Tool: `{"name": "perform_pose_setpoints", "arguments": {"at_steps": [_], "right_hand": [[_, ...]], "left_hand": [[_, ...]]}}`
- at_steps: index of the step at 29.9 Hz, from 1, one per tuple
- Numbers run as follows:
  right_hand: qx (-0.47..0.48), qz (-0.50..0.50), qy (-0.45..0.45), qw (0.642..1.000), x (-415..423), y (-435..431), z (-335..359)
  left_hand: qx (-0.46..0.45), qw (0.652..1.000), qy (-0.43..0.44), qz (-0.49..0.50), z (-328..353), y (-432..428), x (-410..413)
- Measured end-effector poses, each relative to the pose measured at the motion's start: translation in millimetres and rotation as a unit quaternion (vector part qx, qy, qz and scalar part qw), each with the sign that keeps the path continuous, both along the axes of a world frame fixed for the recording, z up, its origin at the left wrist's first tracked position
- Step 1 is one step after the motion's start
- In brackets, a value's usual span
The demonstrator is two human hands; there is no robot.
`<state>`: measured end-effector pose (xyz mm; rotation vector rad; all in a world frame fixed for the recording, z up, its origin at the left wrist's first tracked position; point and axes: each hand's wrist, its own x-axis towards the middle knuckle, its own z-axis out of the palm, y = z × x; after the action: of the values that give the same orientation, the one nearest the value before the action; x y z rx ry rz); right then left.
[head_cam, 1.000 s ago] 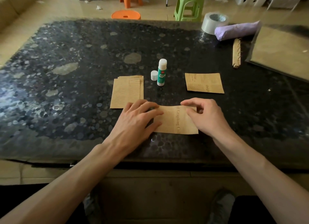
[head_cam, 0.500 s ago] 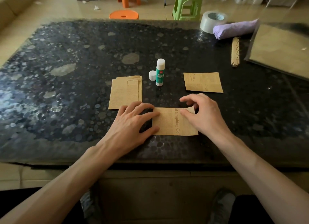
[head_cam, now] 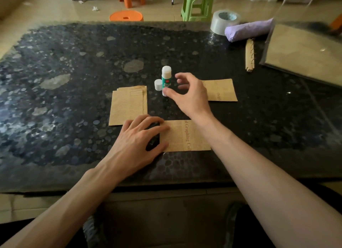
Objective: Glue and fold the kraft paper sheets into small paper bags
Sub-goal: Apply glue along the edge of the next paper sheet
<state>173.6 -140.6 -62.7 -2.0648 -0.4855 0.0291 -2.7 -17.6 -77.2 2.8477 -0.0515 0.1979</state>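
A folded kraft sheet [head_cam: 187, 136] with printed text lies near the table's front edge. My left hand [head_cam: 137, 142] rests flat on its left end, fingers spread. My right hand [head_cam: 188, 94] hovers open just right of the upright glue stick [head_cam: 166, 79], thumb tip close to its base, not gripping it. The stick's white cap [head_cam: 158, 84] stands beside it on the left. A small stack of kraft sheets [head_cam: 129, 105] lies left of the glue. Another folded kraft piece [head_cam: 222, 90] lies right of my right hand, partly hidden by it.
The dark speckled table [head_cam: 74, 81] carries a tape roll [head_cam: 224, 21], a purple rolled bundle [head_cam: 248, 30], a strip with spiral binding [head_cam: 249, 55] and a large kraft pad in a clear sleeve [head_cam: 303, 53] at the back right. Stools stand on the floor beyond.
My right hand left the folded sheet and moved forward and up to the glue stick, opening its fingers. My left hand stayed on the sheet's left end.
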Motion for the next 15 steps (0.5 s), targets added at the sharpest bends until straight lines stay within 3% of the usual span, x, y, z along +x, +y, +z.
{"name": "perform_pose_setpoints", "arguments": {"at_steps": [8,15], "right_hand": [[-0.031,-0.017,-0.004,0.999,5,24,-1],[-0.006,0.036,0.040,0.999,-18,-25,23]], "left_hand": [[-0.019,1.000,0.000,-0.004,0,0,5],[-0.061,0.998,-0.005,0.009,1,1,6]]}}
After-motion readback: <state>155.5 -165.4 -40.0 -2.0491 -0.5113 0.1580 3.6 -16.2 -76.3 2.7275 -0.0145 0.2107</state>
